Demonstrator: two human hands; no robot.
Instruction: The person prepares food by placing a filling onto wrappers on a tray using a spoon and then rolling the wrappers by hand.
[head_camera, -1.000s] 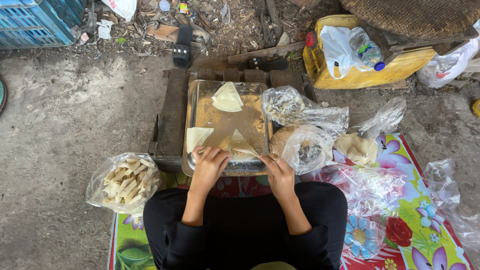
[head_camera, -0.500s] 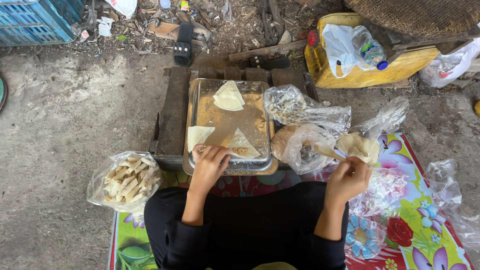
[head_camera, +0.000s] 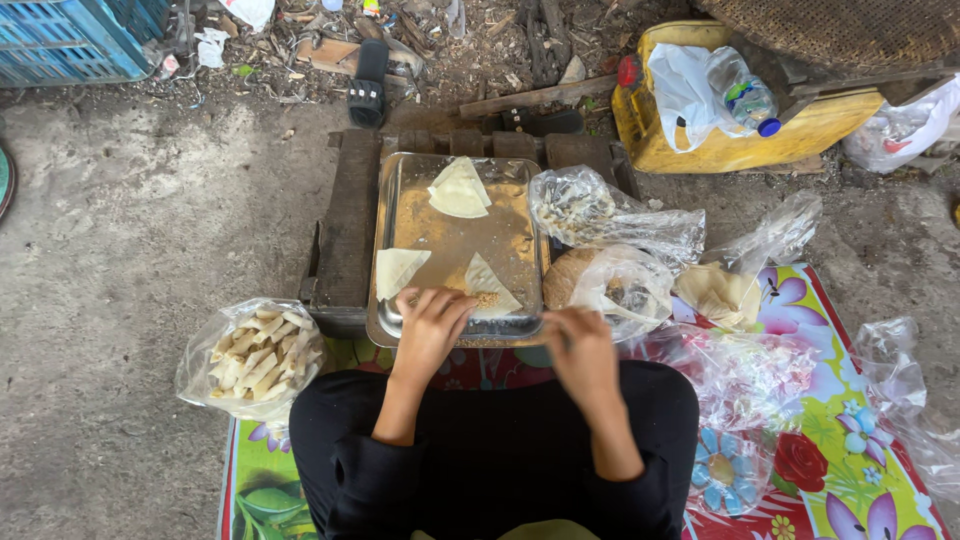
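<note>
Right hand (head_camera: 580, 350) returned beside tray (head_camera: 455, 255), bags (head_camera: 610, 250) flanking.

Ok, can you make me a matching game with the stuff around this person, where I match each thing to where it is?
Things:
1. bag of rolled pastries
2. metal tray
3. yellow container
4. blue crate

Places:
A. top left corner
B. on the dark wooden block, in front of the hands
C. on the ground by the person's left knee
D. top right, with a white plastic bag on it

Pairs: 1-C, 2-B, 3-D, 4-A
</note>
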